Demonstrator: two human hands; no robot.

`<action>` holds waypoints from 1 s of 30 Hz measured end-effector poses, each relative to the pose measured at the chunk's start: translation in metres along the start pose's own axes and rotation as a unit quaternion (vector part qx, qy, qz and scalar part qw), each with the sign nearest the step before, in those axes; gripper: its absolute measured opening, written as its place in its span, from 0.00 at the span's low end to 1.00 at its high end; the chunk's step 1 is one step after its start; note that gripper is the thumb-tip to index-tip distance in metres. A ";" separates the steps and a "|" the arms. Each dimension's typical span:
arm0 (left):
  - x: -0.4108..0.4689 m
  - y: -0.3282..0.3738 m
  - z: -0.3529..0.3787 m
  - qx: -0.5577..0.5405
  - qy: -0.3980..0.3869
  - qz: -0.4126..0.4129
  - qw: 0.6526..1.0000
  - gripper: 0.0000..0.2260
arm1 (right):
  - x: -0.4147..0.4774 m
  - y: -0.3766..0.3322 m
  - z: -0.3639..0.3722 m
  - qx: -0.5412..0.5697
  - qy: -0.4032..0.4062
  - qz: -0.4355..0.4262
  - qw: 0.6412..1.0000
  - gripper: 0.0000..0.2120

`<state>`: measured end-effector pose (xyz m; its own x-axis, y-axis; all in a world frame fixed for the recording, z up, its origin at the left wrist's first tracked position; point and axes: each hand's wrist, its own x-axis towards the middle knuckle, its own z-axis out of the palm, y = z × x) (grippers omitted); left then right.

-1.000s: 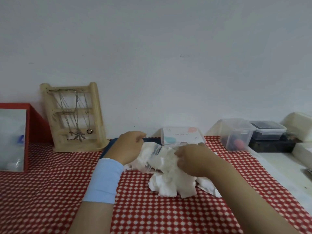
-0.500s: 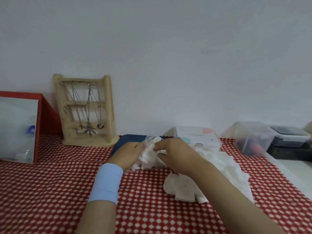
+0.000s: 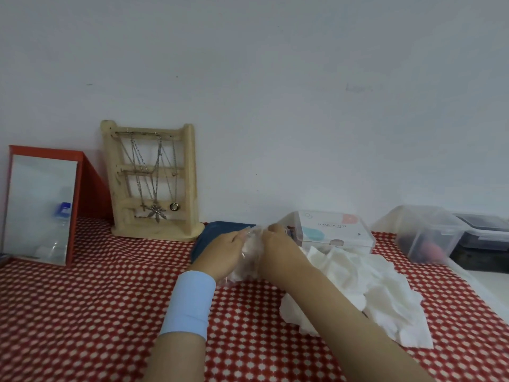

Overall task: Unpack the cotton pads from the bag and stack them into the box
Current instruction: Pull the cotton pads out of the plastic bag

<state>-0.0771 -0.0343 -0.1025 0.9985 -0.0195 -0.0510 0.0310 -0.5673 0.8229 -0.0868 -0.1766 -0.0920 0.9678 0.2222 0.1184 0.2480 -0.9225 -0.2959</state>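
A clear plastic bag (image 3: 249, 253) with white cotton pads inside stands between my two hands on the red chequered cloth. My left hand (image 3: 224, 253), with a light blue wristband, grips the bag's left side. My right hand (image 3: 278, 248) pinches its top right edge. A loose heap of white cotton pads (image 3: 369, 288) lies to the right of my right forearm. Behind it sits the clear box (image 3: 334, 228) with a white printed lid.
A wooden necklace stand (image 3: 153, 180) and a red-framed mirror (image 3: 41, 208) stand at the back left. A dark blue flat object (image 3: 217, 230) lies behind my left hand. Clear storage tubs (image 3: 425, 235) and a dark container (image 3: 484, 238) sit at the right.
Both hands have closed together on the bag and lifted it upright. The heap of loose pads now lies to the right, apart from my hands. The view has shifted left.
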 end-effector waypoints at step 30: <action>-0.020 0.039 0.007 0.197 0.066 0.026 0.978 0.21 | -0.079 0.112 -0.057 -0.119 0.075 -0.086 0.986 0.07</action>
<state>-0.0962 -0.0616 -0.0737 0.9961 0.0352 0.0809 -0.0141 -0.8415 0.5400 -0.1382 -0.3156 -0.0807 0.8905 0.3496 0.2912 0.3740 -0.9269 -0.0309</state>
